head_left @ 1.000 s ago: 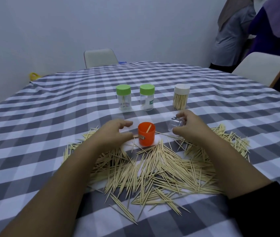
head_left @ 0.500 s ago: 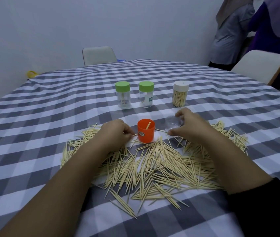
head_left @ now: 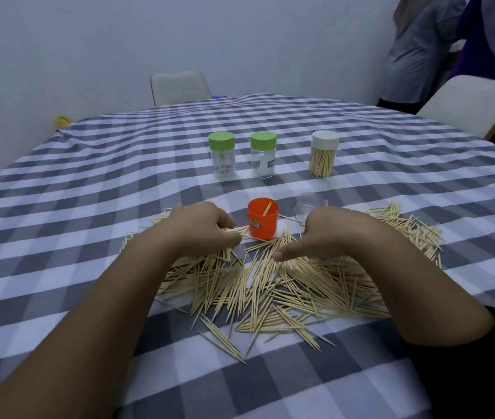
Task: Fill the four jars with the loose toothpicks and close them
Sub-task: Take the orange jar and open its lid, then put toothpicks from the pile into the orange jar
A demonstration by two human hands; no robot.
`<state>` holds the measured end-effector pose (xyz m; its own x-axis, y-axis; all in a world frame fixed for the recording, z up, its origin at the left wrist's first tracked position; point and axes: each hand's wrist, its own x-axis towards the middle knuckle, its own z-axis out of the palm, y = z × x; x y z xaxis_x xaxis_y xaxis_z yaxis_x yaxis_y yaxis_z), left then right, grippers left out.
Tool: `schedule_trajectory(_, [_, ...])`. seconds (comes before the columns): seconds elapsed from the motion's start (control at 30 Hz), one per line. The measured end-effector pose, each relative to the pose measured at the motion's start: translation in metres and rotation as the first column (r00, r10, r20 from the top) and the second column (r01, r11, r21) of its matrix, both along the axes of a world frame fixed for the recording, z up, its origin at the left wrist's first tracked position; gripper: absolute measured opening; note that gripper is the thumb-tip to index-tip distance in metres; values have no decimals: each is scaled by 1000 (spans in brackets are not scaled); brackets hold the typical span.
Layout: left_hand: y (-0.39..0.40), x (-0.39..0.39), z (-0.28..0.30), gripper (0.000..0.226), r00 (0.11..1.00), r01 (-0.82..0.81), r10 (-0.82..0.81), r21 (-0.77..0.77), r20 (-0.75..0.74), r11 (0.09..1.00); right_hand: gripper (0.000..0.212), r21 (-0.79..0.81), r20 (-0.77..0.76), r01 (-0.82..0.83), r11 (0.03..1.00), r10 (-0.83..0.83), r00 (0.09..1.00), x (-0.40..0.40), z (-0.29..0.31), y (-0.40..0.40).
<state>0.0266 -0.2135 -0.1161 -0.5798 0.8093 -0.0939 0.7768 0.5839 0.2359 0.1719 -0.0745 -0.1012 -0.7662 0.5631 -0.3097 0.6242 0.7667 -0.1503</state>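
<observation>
Both hands are lying curled on the toothpicks [head_left: 270, 285], left hand [head_left: 201, 228] pinching some, right hand [head_left: 325, 237] grip unclear; gather aligned bundles before lifting to the orange jar [head_left: 263, 222] between them.

The clear jar [head_left: 308, 207] sits half-hidden behind the right hand [head_left: 328, 234] (its contents unreadable).

Surface [head_left: 89, 189] covered by grey-and-white checked cloth, wrinkled toward the far edge. At the back, standing upright in a row: two clear jars with green lids [head_left: 221, 155] [head_left: 263, 154], nearly bare inside, and one white-lidded jar [head_left: 324, 158] packed with toothpicks. Nearer, an open orange cap [head_left: 262, 218] beside a clear jar [head_left: 311, 205], partly hidden. Loose toothpicks [head_left: 270, 285] scattered in a wide heap across the near middle.
</observation>
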Motion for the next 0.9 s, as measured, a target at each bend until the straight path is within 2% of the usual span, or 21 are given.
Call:
schedule_trajectory(0.1, [-1, 12, 0, 100, 1000, -7, 6, -125, -9, 992, 59, 70, -7, -12, 997, 12, 1000, 0, -2, -7])
schedule_trajectory(0.13, [-1, 17, 0, 113, 1000, -7, 4, -168, -13, 986, 57, 88, -11, -13, 996, 14, 1000, -2, -4, -9])
schedule_trajectory(0.23, [0, 24, -1, 126, 997, -8, -10, -249, -74, 968, 40, 102, -15, -17, 995, 19, 1000, -4, -2, -12])
schedule_trajectory(0.3, [-2, 23, -3, 120, 997, -19, 0, -255, -74, 967, 29, 100, -19, -16, 995, 18, 1000, -3, -2, -11])
schedule_trajectory(0.43, [-2, 16, -5, 87, 996, -29, 11, -204, -87, 979, 16, 83, 14, 52, 995, -53, 998, -13, -4, -11])
schedule_trajectory(0.53, [0, 11, -6, 65, 994, -23, 2, -180, -114, 983, 31, 67, 137, 133, 989, -141, 980, -25, -1, -13])
schedule_trajectory(0.63, [3, 9, -7, 47, 986, -41, 12, -170, -169, 985, 27, 97, 213, 123, 988, -141, 967, -27, 0, -15])
schedule_trajectory(0.73, [8, 13, -9, 33, 962, -59, 16, -150, -272, 987, 22, 132, 197, 91, 987, -116, 973, -24, 2, -21])
schedule_trajectory(0.8, [12, 16, -12, 25, 943, -54, 7, -133, -333, 990, 34, 160, 209, 49, 986, -82, 974, -24, 0, -23])
schedule_trajectory(0.9, [18, 19, -16, 22, 928, -49, -2, -125, -373, 991, 33, 248, 134, 5, 969, -40, 990, -22, -6, -24])
